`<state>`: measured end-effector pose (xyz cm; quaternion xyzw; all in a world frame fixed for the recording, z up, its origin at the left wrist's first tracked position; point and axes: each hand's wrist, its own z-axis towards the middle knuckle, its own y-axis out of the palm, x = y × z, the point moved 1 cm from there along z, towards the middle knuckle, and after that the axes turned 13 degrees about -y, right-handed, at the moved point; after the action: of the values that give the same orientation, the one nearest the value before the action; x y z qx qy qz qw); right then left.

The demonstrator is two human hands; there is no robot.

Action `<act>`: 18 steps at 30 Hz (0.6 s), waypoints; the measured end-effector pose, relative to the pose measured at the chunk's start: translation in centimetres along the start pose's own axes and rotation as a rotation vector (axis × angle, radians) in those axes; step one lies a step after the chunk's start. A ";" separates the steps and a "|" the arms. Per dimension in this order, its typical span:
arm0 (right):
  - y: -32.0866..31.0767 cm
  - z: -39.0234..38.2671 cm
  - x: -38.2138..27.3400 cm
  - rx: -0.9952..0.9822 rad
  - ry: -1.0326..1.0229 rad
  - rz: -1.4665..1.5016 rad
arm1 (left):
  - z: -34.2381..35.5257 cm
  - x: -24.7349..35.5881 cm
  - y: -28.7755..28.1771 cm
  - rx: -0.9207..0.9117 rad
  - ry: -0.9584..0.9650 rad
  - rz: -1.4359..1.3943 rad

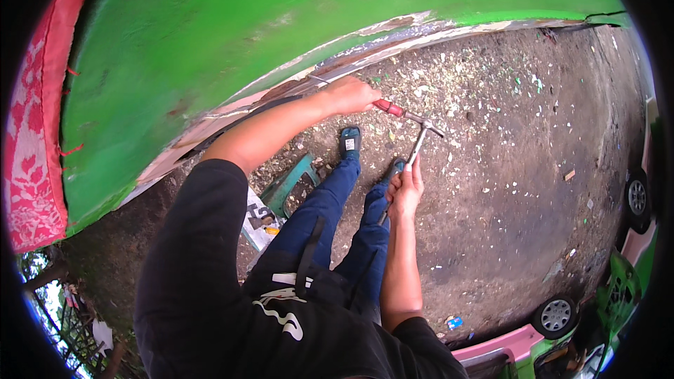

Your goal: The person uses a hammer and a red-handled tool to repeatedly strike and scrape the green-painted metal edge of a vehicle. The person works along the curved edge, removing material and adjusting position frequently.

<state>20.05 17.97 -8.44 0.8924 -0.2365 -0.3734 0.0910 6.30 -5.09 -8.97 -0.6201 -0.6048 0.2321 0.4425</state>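
My left hand (352,95) is closed around a tool with a red handle (388,106), a screwdriver or chisel. Its thin metal shaft (319,80) comes out on the far side of my fist, at the chipped lower edge (365,52) of a green vehicle body panel (232,35). My right hand (405,189) grips a hammer by its silver shaft (419,146). The hammer head (425,124) is at the butt of the red handle; I cannot tell whether they touch. Bare, flaking layers show along the panel's edge, and the tool's tip is hard to make out.
Pale chips (456,91) litter the brown ground beneath the panel. A green plastic stool (286,186) stands left of my legs, beside a printed white sheet (258,221). Red patterned cloth (31,161) hangs at far left. Another green and pink vehicle (502,345) stands at lower right.
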 end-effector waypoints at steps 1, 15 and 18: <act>0.1 0.4 -0.2 -0.013 0.035 0.008 | -0.4 -0.5 -0.1 -0.017 -0.008 0.025; 0.6 -0.9 0.5 -0.042 0.087 0.057 | -0.3 -1.1 0.4 -0.048 -0.001 0.024; -0.7 -0.1 -0.6 0.028 -0.020 0.067 | -0.7 -0.2 -0.5 -0.051 -0.008 0.002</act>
<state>19.98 18.93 -8.23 0.8814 -0.2722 -0.3758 0.0885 6.62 -5.55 -8.28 -0.6308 -0.6117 0.2197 0.4238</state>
